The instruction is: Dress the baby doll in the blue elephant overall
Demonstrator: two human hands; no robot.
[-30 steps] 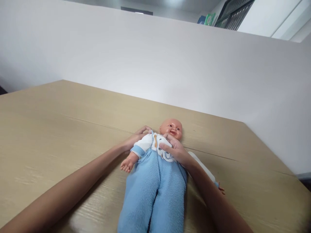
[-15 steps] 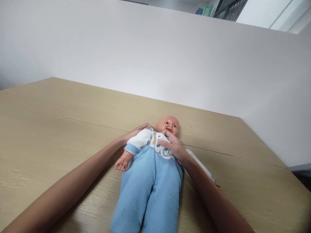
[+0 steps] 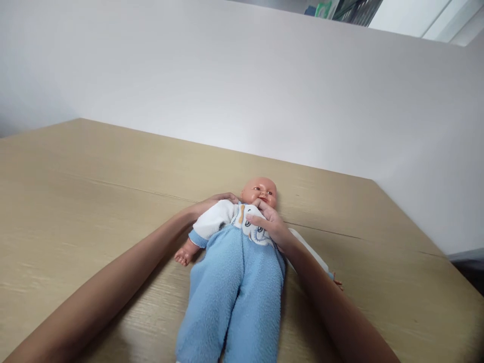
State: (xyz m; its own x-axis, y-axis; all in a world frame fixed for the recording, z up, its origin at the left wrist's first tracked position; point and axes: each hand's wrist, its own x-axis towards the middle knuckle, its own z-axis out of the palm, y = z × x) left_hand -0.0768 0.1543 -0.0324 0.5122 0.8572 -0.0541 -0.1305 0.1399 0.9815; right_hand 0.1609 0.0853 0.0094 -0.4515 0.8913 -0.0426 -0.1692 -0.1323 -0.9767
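A baby doll (image 3: 258, 191) lies on its back on the wooden table (image 3: 94, 171), dressed in a blue fleece romper (image 3: 234, 287) with white sleeves and an elephant bib. My left hand (image 3: 212, 202) curls round the doll's shoulder, fingers closed on the white fabric there. My right hand (image 3: 269, 225) rests on the chest just under the chin, fingers pinched on the romper's neckline. The doll's bare hand (image 3: 183, 256) sticks out beside my left forearm. Its other arm lies mostly hidden behind my right forearm.
A white partition wall (image 3: 242, 85) stands along the table's far edge and right side. Above it show a strip of window and dark shelving (image 3: 359, 9). The table's right edge drops off near a dark floor patch (image 3: 469, 269).
The view has tilted slightly, so the doll sits a little higher and further left in frame. Both hands stay on the doll's upper chest and shoulder with barely any shift.
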